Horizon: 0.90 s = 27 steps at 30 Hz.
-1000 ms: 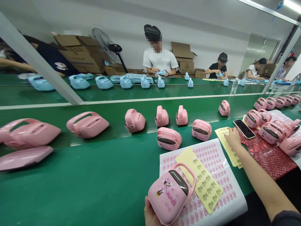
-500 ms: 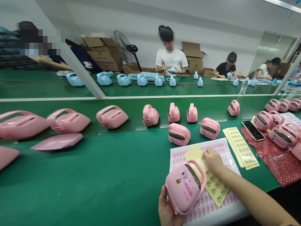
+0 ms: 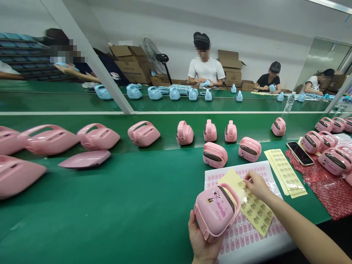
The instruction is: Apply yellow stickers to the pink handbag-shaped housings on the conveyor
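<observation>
A pink case with a handle, a dark window and a cartoon print [image 3: 216,211] is held up in my left hand [image 3: 203,242], whose fingers wrap its lower left side. My right hand [image 3: 254,183] has its fingertips pinched over a yellow sticker sheet [image 3: 255,214]; anything between them is too small to make out. That sheet lies slantwise on a white sheet with rows of pink oval stickers [image 3: 238,240], partly behind the case.
Pink cases [image 3: 144,134] line the green table [image 3: 123,205]. More yellow sheets [image 3: 286,172], a phone [image 3: 299,153] and red bubble wrap [image 3: 320,187] lie at right. People handle blue cases [image 3: 154,93] across the table, near a slanted post [image 3: 93,62].
The view has shifted left. The held case is tilted a little differently. My right hand has moved slightly over the yellow sheet, still pinched.
</observation>
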Motion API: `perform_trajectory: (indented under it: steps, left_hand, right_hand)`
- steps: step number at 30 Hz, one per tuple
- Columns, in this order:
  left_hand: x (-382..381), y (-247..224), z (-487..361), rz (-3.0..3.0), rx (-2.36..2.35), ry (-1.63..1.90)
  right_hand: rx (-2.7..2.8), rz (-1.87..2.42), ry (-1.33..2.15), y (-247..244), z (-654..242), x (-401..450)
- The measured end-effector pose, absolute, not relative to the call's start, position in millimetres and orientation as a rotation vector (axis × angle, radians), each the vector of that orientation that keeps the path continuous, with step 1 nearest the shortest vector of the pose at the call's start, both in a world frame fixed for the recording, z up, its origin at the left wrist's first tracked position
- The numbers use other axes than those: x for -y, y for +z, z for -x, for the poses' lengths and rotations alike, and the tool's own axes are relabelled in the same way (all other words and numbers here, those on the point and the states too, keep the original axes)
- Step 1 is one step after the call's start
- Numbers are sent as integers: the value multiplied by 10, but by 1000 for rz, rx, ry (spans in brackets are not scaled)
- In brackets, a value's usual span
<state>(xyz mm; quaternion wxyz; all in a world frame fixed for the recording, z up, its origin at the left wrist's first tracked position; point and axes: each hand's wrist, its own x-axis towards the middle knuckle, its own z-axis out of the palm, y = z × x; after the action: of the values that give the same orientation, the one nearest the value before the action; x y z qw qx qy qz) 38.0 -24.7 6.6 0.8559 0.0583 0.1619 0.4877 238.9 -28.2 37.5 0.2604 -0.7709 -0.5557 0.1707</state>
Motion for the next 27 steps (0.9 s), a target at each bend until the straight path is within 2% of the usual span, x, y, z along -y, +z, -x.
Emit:
perform_trajectory:
  steps: [10, 27]
  left_hand:
    - [220, 714, -625, -208, -870, 1034]
    - [254, 612, -749, -423, -847, 1056]
  right_hand:
    - [1558, 2080, 579, 464, -2396, 36]
    - [1671, 2135, 530, 412, -2264, 23]
